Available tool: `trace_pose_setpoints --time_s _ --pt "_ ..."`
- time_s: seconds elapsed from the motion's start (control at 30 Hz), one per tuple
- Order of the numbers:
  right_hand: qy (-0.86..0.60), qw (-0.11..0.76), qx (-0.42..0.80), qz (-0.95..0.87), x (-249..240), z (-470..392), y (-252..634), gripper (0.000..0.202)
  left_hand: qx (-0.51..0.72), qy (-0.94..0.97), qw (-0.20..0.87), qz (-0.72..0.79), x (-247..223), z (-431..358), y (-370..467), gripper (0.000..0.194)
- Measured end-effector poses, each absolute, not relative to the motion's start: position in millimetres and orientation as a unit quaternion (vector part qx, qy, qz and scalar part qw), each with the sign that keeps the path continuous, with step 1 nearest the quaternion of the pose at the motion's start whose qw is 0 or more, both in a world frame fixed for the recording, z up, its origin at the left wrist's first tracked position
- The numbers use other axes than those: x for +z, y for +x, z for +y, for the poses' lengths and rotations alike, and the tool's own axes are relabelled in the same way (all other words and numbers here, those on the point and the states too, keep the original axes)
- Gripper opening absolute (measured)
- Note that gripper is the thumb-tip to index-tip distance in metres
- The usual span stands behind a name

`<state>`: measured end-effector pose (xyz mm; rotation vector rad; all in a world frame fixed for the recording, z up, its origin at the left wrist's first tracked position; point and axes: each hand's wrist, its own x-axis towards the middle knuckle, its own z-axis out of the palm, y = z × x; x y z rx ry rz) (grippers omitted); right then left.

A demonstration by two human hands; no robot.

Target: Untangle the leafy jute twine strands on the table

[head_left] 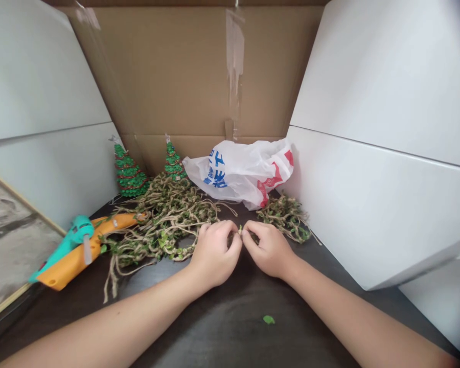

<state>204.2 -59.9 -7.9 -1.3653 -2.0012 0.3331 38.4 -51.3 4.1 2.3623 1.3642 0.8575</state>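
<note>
Pinched a small leafy piece point(240, 230) between left hand point(216, 252) and right hand point(270, 250); had leafy twine pile point(176, 204) nearby, plastic bag point(241, 171) beyond.

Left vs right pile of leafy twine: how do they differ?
Size: left pile of leafy twine is much larger; right pile of leafy twine is small.
Spread: left pile sprawls out to the orange tool; right pile is bunched near the white box.
Shared: both are tangled tan twine with green leaves on the dark tabletop.
</note>
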Motion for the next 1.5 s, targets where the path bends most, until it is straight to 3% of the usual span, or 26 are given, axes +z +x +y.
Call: trace_pose_setpoints --time_s 1.03,1.5 --pt "-0.507 0.359 0.153 -0.769 -9.9 -59.7 206.4 0.032 0.33 0.816 0.136 0.455 0.5 -51.3 38.1 0.015" --pt "-0.518 0.335 0.131 -0.776 -7.5 -60.1 204.5 0.015 0.322 0.818 0.136 0.457 1.0 -49.6 38.5 0.014"
